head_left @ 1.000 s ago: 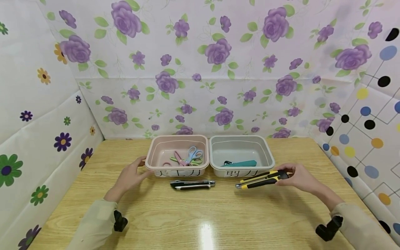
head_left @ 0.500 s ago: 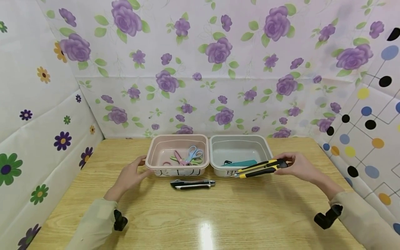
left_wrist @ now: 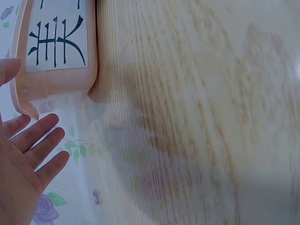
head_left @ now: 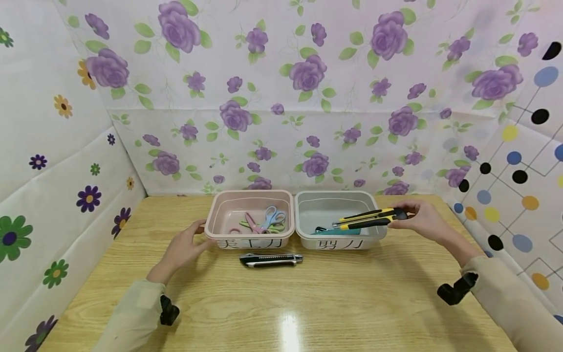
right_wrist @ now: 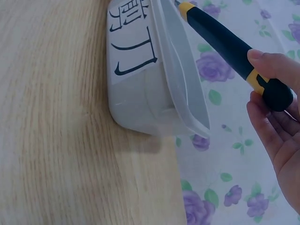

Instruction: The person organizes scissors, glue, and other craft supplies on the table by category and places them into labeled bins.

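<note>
My right hand [head_left: 423, 222] pinches the butt end of a yellow-and-black utility knife [head_left: 371, 218] between thumb and fingers. The knife points left over the grey basket [head_left: 379, 215], above its front rim. Inside that basket lie a teal-handled thing [head_left: 354, 231] and a small dark piece, partly covered by the knife. My left hand [head_left: 182, 249] is at the left end of the pink basket [head_left: 210, 215]; its fingers [left_wrist: 40, 131] are extended, with the thumb by the front rim and the index fingertip at the corner. A black-and-white utility knife [head_left: 270, 259] lies before the pink basket.
Blue-handled scissors [head_left: 272, 217], pink scissors [head_left: 252, 223] and a green-handled pair [head_left: 278, 227] lie in the pink basket. Both baskets stand side by side on the wooden table [head_left: 246, 303], with character labels in front. Patterned cloth [head_left: 281, 137] rises behind and at both sides.
My right hand has raised the yellow-and-black utility knife and carried it from in front of the grey basket back over its rim. The left hand stays where it was.
</note>
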Demonstrator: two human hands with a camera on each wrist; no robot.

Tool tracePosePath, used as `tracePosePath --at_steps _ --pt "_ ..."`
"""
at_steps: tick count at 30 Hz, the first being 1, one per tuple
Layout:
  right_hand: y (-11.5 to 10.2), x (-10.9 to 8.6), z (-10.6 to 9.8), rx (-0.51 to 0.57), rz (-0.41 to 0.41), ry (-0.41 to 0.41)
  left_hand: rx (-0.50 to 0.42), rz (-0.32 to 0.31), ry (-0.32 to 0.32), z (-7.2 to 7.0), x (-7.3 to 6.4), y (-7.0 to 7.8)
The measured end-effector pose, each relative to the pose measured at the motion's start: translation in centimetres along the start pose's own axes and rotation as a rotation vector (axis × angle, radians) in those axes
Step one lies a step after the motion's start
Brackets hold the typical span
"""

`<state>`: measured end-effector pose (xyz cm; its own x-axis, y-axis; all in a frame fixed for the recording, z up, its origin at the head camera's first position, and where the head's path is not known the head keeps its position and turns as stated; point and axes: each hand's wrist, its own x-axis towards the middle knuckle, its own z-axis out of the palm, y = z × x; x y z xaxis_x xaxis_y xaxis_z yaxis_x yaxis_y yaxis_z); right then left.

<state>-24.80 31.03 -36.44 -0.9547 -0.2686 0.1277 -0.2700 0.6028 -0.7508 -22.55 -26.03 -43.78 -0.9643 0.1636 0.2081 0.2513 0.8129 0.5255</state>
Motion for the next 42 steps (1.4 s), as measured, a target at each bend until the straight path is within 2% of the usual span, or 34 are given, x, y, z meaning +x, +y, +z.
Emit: tracePosePath --at_steps 8,15,26,31,42 --pt "0.0 1.0 -0.1 -0.038 0.025 0.018 -0.003 -0.006 -0.002 0.0 0.0 0.0" --pt "0.1 1.9 0.4 -0.007 0.061 0.021 -0.003 0.000 -0.001 0.0 0.0 -0.1" --pt "0.5 3.3 1.7 0.046 -0.001 0.053 0.001 -0.015 -0.008 -0.2 0.0 0.1" --pt "0.4 3.7 2.3 0.075 -0.001 0.063 -0.004 -0.021 -0.009 -0.2 -0.1 0.3" --pt "0.6 4.6 3.4 0.056 -0.010 0.081 -0.002 -0.025 -0.008 -0.1 -0.1 0.3"
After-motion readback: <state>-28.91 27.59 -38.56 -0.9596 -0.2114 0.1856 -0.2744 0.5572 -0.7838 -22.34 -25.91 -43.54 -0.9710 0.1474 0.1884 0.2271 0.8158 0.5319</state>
